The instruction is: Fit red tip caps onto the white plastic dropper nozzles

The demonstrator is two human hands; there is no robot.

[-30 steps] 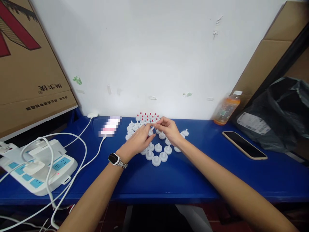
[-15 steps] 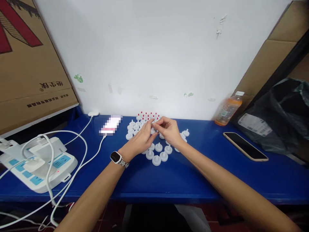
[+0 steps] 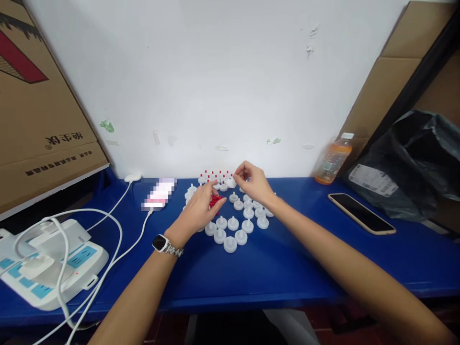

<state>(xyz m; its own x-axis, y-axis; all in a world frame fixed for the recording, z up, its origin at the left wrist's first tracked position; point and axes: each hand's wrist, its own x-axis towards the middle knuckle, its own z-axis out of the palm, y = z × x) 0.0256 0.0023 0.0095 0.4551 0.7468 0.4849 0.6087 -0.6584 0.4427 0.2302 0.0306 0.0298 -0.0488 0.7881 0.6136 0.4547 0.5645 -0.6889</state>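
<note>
My left hand (image 3: 199, 206), with a watch on its wrist, hovers over a small pile of red tips (image 3: 216, 201). Its fingers are apart, thumb stretched out on the pile's right side, and they partly hide it. My right hand (image 3: 253, 182) pinches a white nozzle cap (image 3: 231, 182) between thumb and fingertips, at the right end of the back group. That group of white nozzle caps with red tips (image 3: 223, 186) stands close to the wall. Several plain white nozzle caps (image 3: 230, 244) lie in a ring around the pile, spouts up.
At left, a white power strip (image 3: 79, 280) with looping cables and a charging phone (image 3: 160, 194) lie on the blue table (image 3: 273, 273). A bottle of orange drink (image 3: 334, 160), another phone (image 3: 361, 213) and a black plastic bag (image 3: 413, 163) are at right.
My hands were together at the fingertips and have parted. The left moved left, uncovering the red tips; the right holds a cap by the back group. The view shifted slightly.
</note>
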